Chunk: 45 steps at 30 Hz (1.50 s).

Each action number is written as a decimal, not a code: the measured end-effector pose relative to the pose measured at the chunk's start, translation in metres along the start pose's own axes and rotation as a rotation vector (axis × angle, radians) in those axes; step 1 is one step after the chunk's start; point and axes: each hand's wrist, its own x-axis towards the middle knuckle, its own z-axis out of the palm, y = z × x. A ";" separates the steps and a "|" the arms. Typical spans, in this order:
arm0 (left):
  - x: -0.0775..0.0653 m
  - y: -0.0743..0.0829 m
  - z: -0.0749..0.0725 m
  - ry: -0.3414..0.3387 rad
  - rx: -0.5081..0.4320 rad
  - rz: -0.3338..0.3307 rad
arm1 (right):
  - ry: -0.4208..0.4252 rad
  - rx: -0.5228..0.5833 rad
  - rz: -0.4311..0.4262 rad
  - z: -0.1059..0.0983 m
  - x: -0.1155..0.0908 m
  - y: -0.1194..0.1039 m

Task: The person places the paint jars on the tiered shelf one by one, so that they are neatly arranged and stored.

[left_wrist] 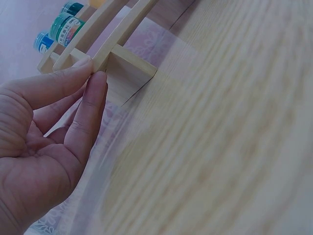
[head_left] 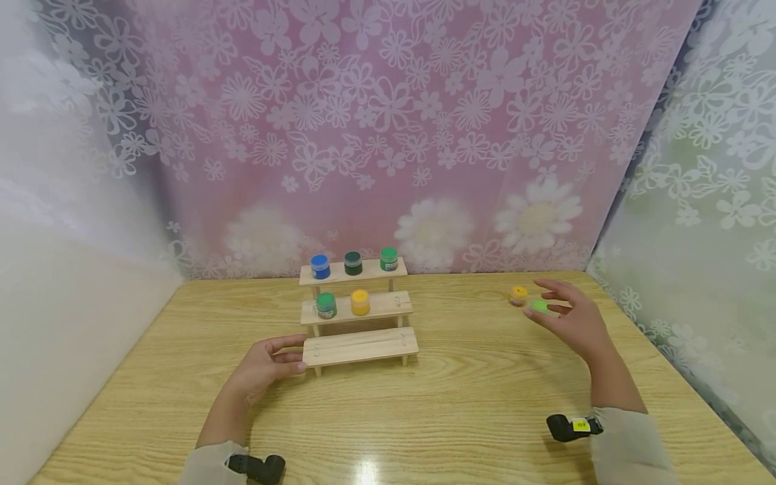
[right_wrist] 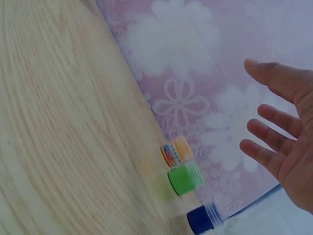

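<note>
My left hand (head_left: 267, 364) pinches the left end of the lowest step of a three-step wooden stand (head_left: 364, 347). In the left wrist view, thumb and fingertips meet at that plank's corner. My right hand (head_left: 578, 323) hovers at the right with fingers spread, holding nothing. Below it sits a light green paint jar (right_wrist: 182, 180), partly covered by the hand in the head view. Beside that jar stands a yellow-orange paint jar (head_left: 518, 296). A dark blue jar (right_wrist: 199, 220) shows in the right wrist view, hidden in the head view.
The top step carries a blue jar (head_left: 320, 267), a dark green jar (head_left: 353, 264) and a green jar (head_left: 389, 259). On the middle step are another green jar (head_left: 326, 306) and a yellow jar (head_left: 360, 303). A flowered pink curtain (head_left: 376, 135) hangs behind the wooden table (head_left: 461, 404).
</note>
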 end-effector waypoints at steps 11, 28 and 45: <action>0.000 -0.001 0.001 0.011 0.006 -0.004 | -0.061 0.001 0.127 -0.016 -0.006 0.025; 0.001 0.000 0.002 0.033 0.010 -0.019 | -0.031 -0.036 0.178 -0.025 -0.015 0.052; 0.000 0.001 0.001 0.023 0.010 -0.008 | -0.052 0.044 0.332 -0.025 -0.012 0.078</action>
